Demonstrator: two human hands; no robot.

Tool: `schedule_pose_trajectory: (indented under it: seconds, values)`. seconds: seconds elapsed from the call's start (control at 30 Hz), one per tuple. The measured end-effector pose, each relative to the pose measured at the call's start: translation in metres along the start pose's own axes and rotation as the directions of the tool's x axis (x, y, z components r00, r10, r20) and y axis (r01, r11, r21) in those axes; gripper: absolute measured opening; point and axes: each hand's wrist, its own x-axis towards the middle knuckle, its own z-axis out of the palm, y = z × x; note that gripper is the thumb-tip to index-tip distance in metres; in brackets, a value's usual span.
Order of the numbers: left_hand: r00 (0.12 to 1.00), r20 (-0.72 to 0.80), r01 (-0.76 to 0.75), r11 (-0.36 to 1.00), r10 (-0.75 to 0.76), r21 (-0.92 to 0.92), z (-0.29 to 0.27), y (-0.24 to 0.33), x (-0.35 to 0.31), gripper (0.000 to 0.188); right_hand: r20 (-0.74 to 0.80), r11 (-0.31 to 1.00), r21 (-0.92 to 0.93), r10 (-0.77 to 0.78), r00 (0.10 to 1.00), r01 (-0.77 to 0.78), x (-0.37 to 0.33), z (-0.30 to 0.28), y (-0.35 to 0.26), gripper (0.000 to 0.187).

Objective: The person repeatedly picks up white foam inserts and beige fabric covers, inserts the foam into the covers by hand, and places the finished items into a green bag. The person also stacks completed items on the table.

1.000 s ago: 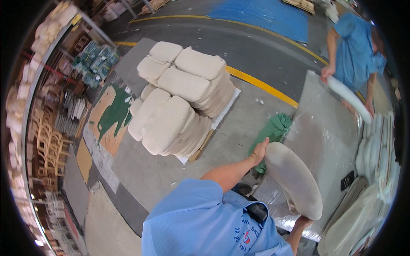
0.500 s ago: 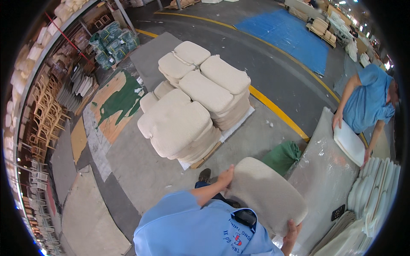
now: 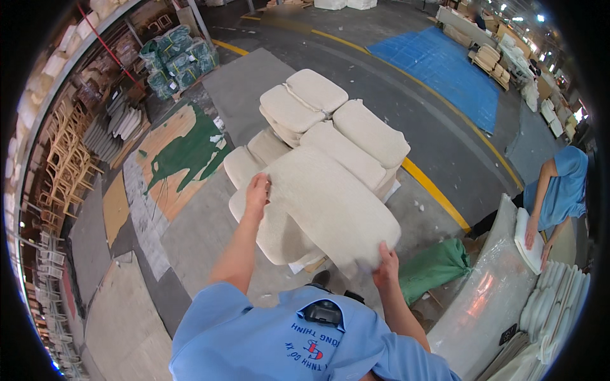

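Observation:
Between both hands I carry a cream seat cushion (image 3: 327,200), a rounded rectangle, tilted over the near end of a pallet load. My left hand (image 3: 257,192) grips its left end, and my right hand (image 3: 386,267) has hold of its near right corner. Beneath it, partly hidden, lies the near stack of similar cushions (image 3: 279,235). Farther back, more cushions (image 3: 295,109) stand in stacks side by side. Whether the carried cushion touches the stack below, I cannot tell.
To my right, a co-worker in blue presses on a white cushion (image 3: 527,240) at a plastic-covered table (image 3: 473,286). Several white cushions (image 3: 553,308) are piled beside it. A green sack (image 3: 435,270) lies on the floor by the table. Cardboard sheets (image 3: 127,311) cover floor to my left.
I have swung the cushion from beside the table leftward and up over the near stack, with both hands still on it. My view has shifted slightly.

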Motion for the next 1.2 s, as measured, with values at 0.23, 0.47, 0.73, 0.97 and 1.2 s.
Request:
schedule_pose_trajectory:
  seconds: [0.23,0.47,0.73,0.97,1.2]
  values:
    - [0.89,0.107,0.421,0.889,-0.443,0.178,-0.072,-0.054,-0.006,0.052,-0.231,0.992,-0.122,-0.062,0.971,0.034,0.008,-0.03,0.021,0.05]
    - [0.77,0.355,0.54,0.838,-0.529,0.078,0.017,-0.062,-0.033,0.071,-0.701,0.852,-0.296,0.113,0.704,-0.431,-0.127,-0.192,0.057,0.032]
    - [0.529,0.512,0.756,0.65,-0.676,0.077,0.125,-0.077,-0.037,0.062,-0.859,0.616,-0.245,0.222,0.462,-0.749,-0.262,-0.218,0.127,0.032]
    - [0.56,0.715,0.337,0.904,-0.418,0.265,0.219,-0.109,-0.146,0.072,-0.812,0.748,-0.324,0.095,0.576,-0.58,-0.307,-0.221,0.182,0.038]
    - [0.452,0.812,0.133,0.928,-0.37,0.349,0.316,-0.12,-0.324,0.07,-0.818,0.855,-0.214,0.108,0.566,-0.473,-0.4,-0.301,0.182,0.046]
